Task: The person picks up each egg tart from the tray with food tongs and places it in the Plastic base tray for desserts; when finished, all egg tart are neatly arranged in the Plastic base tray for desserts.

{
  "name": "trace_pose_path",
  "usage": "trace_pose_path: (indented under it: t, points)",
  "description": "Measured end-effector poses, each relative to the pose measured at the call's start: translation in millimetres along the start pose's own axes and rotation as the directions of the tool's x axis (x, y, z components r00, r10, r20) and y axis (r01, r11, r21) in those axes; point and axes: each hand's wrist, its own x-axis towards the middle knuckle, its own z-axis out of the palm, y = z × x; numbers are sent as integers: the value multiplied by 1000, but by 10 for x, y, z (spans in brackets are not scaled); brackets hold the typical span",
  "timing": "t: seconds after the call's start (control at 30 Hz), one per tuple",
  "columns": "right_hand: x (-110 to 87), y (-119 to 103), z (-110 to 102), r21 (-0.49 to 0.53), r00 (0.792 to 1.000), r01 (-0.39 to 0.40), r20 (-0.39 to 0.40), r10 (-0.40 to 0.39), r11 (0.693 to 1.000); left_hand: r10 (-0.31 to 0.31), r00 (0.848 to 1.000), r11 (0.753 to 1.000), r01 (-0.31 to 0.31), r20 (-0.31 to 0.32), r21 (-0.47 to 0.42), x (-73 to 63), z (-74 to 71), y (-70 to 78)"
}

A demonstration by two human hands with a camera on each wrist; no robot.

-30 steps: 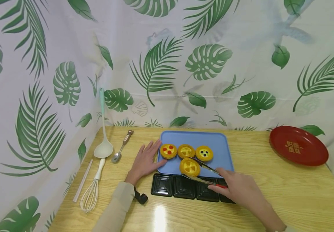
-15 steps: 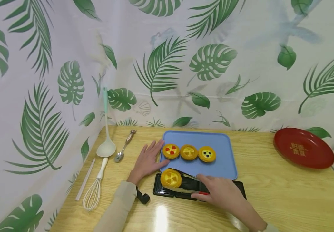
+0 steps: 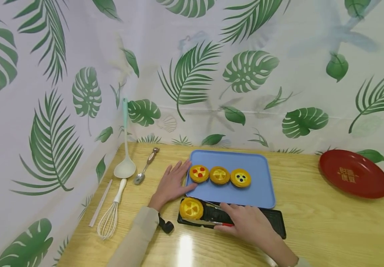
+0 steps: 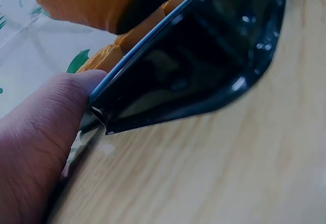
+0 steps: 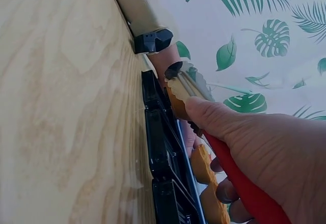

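Note:
My right hand [image 3: 250, 224] grips red-handled tongs [image 5: 239, 178], whose metal arms lie either side of an egg tart [image 3: 191, 208] with a yellow wedge-patterned top. The tart is over the leftmost compartment of a black divided tray [image 3: 277, 221]; in the left wrist view it appears raised above that tray. My left hand [image 3: 172, 185] rests at the left edge of a blue tray [image 3: 260, 178], fingers spread and thumb over its near corner. On the blue tray sit a tart with red dots [image 3: 199, 173], a wedge-patterned tart [image 3: 219, 175] and a tart with dark dots [image 3: 240, 178].
Left of my left hand lie a ladle [image 3: 124, 168], a whisk [image 3: 108, 220], a small spoon [image 3: 145, 167] and a pale flat stick [image 3: 100, 203]. A red oval plate [image 3: 354, 173] is at the far right. A leaf-patterned cloth [image 3: 195, 74] hangs behind the wooden table.
The tongs have carried the tart from the blue tray's front edge leftward and nearer, over the black tray's left end. The left hand stays at the blue tray. The head view has shifted slightly.

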Motion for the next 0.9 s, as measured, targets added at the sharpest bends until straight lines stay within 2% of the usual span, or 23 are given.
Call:
trace_pose_path:
  t: [0.17,0.4,0.63,0.9]
  points:
    - [-40,14,25,-14,999,-31,9,31,999,24,1000,1000,-24,-4,-18,22,-2,54]
    - [-38,8,37,7,1000,-22,22,21,1000,0,1000,1000,0,2,-4,-19,-18,52]
    - [-15,25,71,-31,999,19,-25,-20,999,8,1000,1000,-8,-8,-7,-2,-16,42]
    - [5,24,95,-7,1000,4,-4,-4,1000,4,1000,1000,-4,-3,4,6,-21,31]
